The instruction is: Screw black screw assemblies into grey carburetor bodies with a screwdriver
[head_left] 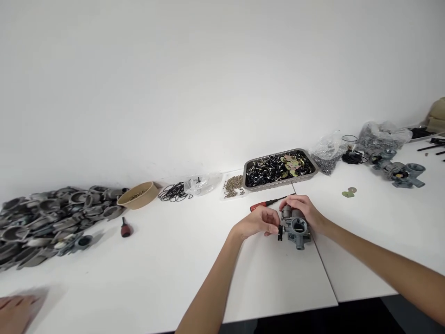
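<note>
Pinching the black knob [280, 233] between thumb and fingertips, our left hand [260, 222] has its fingers almost together, with only the knob's width between them. The carb [296, 236] lies immediately to the right of those fingers, right of the frame's middle. A short stem joins knob and carb sideways, so its axis runs roughly left to right, while the knob itself stands tall. Our right hand [304, 207] curls over the carb's top and far side, fingers bent around it; we cannot see where the hidden tips press. The left hand is the nearer to the knob, the right to the body.

Just behind both hands lies the red screwdriver [259, 205], its shaft pointing right, limiting room that way. The desk [278, 283] has a seam [325, 270] slanting past the carb's right side, down to the front edge. Toward the left we have the widest stretch, reaching the stubby screwdriver [125, 228]. The tray [281, 182] bounds the upper side; two discs [347, 193] lie rightward.
</note>
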Tool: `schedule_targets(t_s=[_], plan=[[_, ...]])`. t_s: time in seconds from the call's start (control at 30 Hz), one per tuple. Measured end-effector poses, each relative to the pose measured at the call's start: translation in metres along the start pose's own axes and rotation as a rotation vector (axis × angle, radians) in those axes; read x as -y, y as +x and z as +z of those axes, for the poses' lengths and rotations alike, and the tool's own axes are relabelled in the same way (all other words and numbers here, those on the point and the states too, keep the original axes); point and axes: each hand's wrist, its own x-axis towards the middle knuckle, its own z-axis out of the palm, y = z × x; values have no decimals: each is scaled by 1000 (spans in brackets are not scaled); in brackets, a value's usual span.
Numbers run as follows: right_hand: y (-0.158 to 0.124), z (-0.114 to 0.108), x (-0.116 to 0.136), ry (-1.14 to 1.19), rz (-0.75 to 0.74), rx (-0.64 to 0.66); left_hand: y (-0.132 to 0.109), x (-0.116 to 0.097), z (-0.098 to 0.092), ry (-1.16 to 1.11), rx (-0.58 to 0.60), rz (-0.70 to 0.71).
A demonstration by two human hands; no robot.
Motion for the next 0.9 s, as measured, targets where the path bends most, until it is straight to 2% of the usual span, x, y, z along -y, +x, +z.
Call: schedule_targets(t_s=[0.3,0.5,0.6,0.77,0.9], plan=[[0,2,2,-30,-15,6,-5,-7,1,39,-77,-52],[0,1,0,-42,6,36,-16,-18,3,143,31,-135],[1,0,0,-39,10,25,-17,-23,5,159,47,-142],[2,-1,0,-43,-4,17,-14,-20,6,146,10,-114],[2,-1,-1,-50,-10,18,-11,-17,7,104,80,-108]])
